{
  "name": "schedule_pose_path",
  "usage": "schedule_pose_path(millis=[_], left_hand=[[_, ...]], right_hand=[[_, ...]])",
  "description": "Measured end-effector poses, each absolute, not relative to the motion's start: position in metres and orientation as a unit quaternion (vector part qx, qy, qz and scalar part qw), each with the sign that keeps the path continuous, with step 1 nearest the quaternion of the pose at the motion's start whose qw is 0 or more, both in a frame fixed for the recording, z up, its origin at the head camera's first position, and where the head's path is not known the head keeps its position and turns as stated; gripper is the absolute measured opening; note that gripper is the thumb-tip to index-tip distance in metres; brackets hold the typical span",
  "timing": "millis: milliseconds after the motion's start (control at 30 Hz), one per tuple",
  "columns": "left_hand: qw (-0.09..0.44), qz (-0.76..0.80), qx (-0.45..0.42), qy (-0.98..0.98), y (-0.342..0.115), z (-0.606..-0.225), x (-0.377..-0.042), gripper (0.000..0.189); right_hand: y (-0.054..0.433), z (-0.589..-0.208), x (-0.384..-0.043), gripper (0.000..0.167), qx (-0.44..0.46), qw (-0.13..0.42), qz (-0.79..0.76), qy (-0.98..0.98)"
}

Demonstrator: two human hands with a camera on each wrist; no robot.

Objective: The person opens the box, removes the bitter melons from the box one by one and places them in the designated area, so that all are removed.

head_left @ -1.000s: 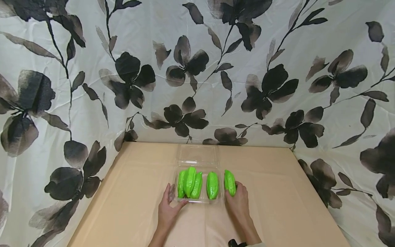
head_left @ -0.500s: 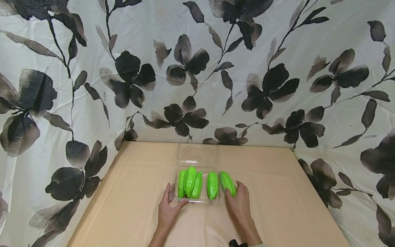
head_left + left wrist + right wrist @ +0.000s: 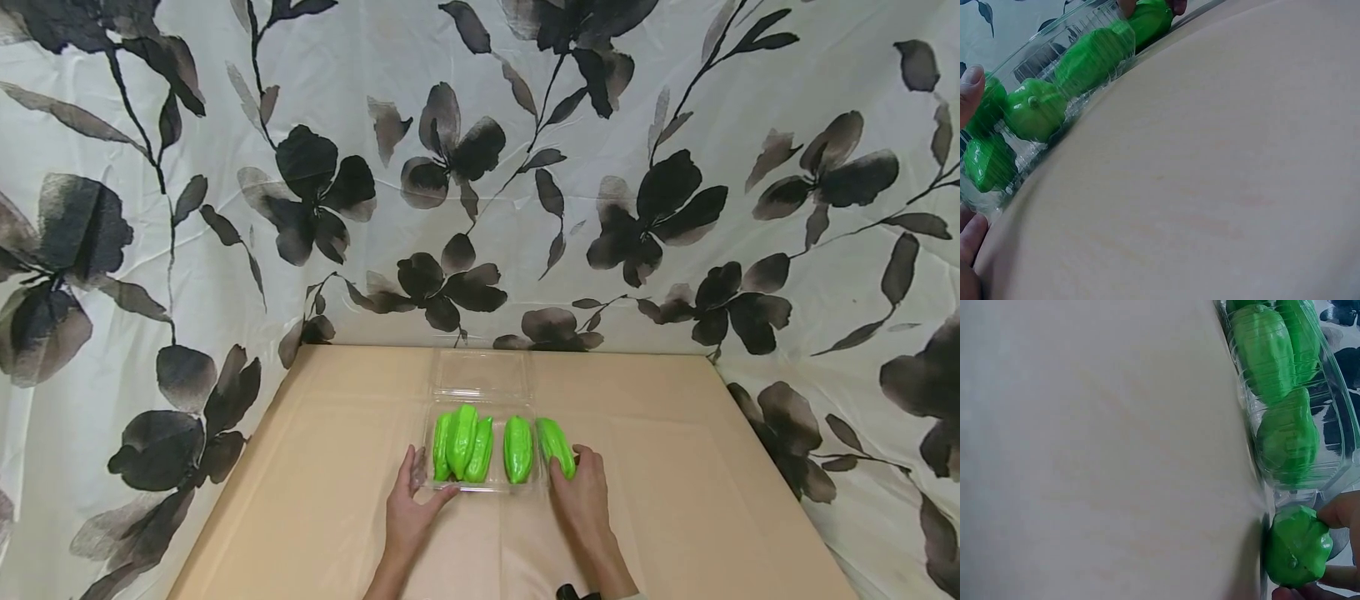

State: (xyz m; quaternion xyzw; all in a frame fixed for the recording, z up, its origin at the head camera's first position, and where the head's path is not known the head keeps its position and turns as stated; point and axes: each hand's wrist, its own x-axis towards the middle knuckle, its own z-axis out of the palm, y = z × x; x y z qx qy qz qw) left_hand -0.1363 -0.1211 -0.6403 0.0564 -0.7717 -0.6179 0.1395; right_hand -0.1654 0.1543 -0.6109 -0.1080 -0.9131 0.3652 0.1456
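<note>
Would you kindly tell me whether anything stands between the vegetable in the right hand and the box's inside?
Yes: the right wall of the box does, beside the vegetable. The lid is open; nothing visible blocks the way over that wall.

On the table (image 3: 712, 500) there is wide room at the far left and far right. The left hand (image 3: 410, 510) blocks the left side of the clear box (image 3: 498, 467); the right hand (image 3: 582, 500) and its green vegetable (image 3: 552, 443) block the right side. The open lid (image 3: 481, 375) occupies the space behind. Inside, a narrow gap lies between three vegetables (image 3: 462, 443) and the fourth one (image 3: 517, 450).
</note>
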Motion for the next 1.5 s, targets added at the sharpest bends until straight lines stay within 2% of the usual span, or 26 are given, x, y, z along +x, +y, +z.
schedule_pose_path(millis=[467, 1133, 1500], left_hand=[[0.14, -0.615, 0.057, -0.774, -0.12, -0.641, -0.137, 0.107], [0.138, -0.612, 0.057, -0.777, -0.121, -0.64, -0.136, 0.107], [0.139, -0.608, 0.062, -0.779, -0.12, -0.639, -0.134, 0.107]], right_hand=[[0.154, -0.604, -0.164, 0.053, -0.106, 0.147, 0.359, -0.916], [0.148, -0.583, -0.169, 0.054, -0.084, 0.192, 0.375, -0.903], [0.135, -0.57, -0.172, 0.056, -0.056, 0.193, 0.401, -0.894]])
